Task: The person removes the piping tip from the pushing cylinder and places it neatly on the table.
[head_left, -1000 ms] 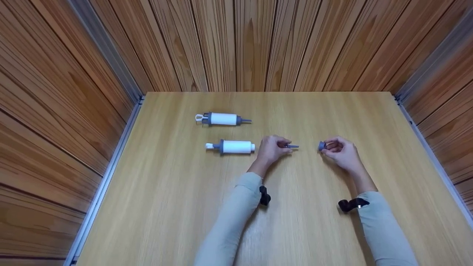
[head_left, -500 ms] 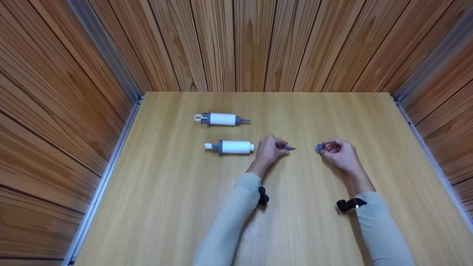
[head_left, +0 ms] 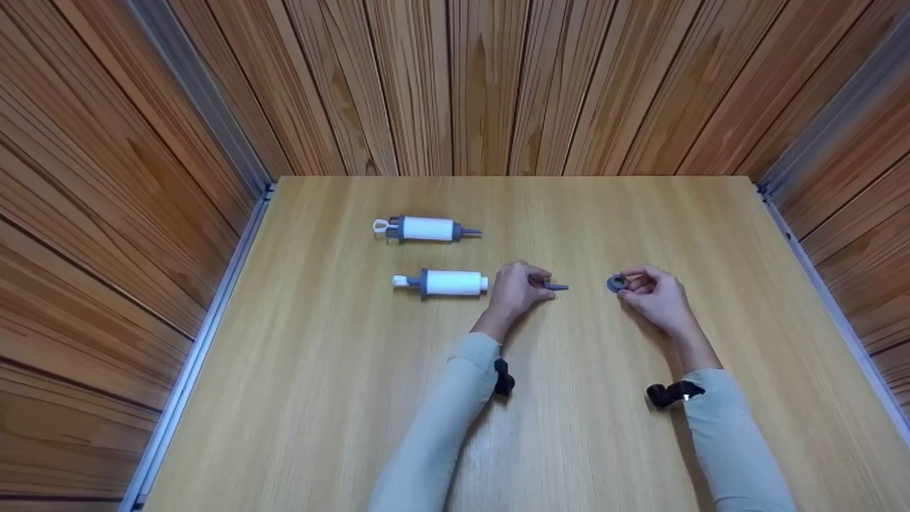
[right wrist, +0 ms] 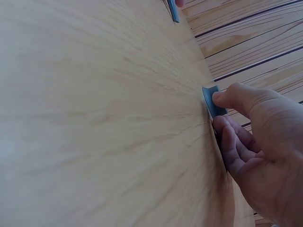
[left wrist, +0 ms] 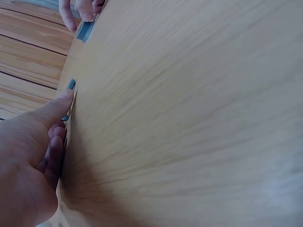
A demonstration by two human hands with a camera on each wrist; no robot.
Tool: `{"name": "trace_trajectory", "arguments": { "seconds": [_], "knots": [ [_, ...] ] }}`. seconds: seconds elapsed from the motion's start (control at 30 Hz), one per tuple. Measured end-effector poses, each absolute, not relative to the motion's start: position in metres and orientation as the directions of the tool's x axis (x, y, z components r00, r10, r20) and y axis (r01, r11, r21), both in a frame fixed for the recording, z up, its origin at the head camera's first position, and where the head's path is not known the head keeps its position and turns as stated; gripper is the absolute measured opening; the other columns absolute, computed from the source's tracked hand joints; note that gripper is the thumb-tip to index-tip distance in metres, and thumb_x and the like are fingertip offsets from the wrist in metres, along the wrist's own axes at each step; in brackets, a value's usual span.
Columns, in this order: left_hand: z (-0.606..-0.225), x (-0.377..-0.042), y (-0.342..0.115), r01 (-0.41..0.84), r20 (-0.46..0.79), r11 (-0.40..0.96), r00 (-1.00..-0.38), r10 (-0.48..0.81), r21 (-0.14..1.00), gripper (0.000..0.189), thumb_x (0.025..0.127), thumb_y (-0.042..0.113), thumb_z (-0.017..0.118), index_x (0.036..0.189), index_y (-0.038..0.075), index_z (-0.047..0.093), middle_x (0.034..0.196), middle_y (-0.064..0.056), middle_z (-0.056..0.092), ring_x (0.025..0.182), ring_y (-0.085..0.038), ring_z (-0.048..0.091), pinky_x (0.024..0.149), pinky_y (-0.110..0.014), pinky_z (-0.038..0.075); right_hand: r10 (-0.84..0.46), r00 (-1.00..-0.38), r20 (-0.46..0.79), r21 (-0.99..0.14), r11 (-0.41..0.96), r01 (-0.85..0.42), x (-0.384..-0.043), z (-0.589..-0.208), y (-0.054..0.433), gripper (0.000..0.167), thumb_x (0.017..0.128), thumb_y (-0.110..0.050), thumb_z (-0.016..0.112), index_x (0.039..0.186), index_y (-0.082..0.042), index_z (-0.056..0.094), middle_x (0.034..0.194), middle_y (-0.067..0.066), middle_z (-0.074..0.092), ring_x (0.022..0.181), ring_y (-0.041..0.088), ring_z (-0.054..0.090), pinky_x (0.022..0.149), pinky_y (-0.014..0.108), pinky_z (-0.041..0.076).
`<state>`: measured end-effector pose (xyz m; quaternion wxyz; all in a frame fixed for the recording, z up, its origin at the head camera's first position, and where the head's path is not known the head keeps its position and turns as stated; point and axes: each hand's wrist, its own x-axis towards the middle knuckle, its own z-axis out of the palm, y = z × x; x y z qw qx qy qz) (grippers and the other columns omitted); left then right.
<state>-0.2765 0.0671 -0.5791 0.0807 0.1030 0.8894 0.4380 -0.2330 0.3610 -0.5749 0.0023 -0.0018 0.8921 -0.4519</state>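
Note:
My left hand (head_left: 513, 293) pinches a slim grey nozzle (head_left: 559, 287) between thumb and fingertips, low over the table, its thin end pointing right. Across a short gap, my right hand (head_left: 657, 295) pinches a grey ring-shaped cap (head_left: 613, 284) at its side, and the hole in it shows. In the right wrist view the cap (right wrist: 213, 101) has a flared rim and sits close to the tabletop. Just left of my left hand lies a white syringe-like cylinder (head_left: 455, 283) with a grey collar, a white pull end and a bare white neck.
Farther back lies a similar white cylinder (head_left: 428, 229) with a grey collar, a white loop handle and a grey nozzle fitted on its right end. Wood-panelled walls and metal rails border the wooden table (head_left: 320, 398) at the back and sides.
My right hand has turned the cap so that its hole faces the head camera. The nozzle in my left hand has shifted slightly left and down. Both cylinders stay put.

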Motion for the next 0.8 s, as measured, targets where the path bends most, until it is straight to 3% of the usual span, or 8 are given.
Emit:
{"name": "trace_trajectory", "arguments": {
  "seconds": [0.3, 0.57, 0.8],
  "knots": [
    [-0.579, -0.276, 0.066, 0.144, -0.017, 0.596, -0.966, 0.257, 0.790, 0.035, 0.092, 0.018, 0.095, 0.126, 0.015, 0.087, 0.120, -0.001, 0.086, 0.104, -0.013, 0.077, 0.091, -0.021, 0.060, -0.008, -1.000, -0.005, -0.817, 0.577, -0.001, -0.233, -0.574, 0.361, 0.046, 0.101, -0.005, 0.082, 0.144, 0.004, 0.067, 0.112, 0.012, 0.069, 0.090, 0.001, 0.060, 0.079, 0.010, 0.052],
    [-0.574, -0.273, 0.066, 0.139, -0.016, 0.601, -0.969, 0.245, 0.787, 0.038, 0.094, 0.025, 0.093, 0.130, 0.018, 0.086, 0.116, 0.000, 0.078, 0.099, -0.008, 0.063, 0.088, -0.022, 0.052, -0.022, -0.999, -0.037, -0.827, 0.562, 0.018, -0.234, -0.573, 0.363, 0.052, 0.102, -0.009, 0.082, 0.149, 0.003, 0.063, 0.111, 0.006, 0.069, 0.091, 0.001, 0.062, 0.079, 0.012, 0.053],
    [-0.562, -0.273, 0.069, 0.166, 0.014, 0.581, -0.966, 0.257, 0.797, 0.037, 0.097, 0.027, 0.092, 0.132, 0.018, 0.085, 0.131, -0.003, 0.076, 0.111, -0.014, 0.075, 0.095, -0.024, 0.062, -0.033, -0.998, -0.048, -0.857, 0.515, 0.024, -0.233, -0.575, 0.367, 0.057, 0.101, -0.006, 0.082, 0.152, 0.005, 0.059, 0.108, 0.001, 0.070, 0.090, 0.000, 0.064, 0.079, 0.012, 0.056]
  ]
}}
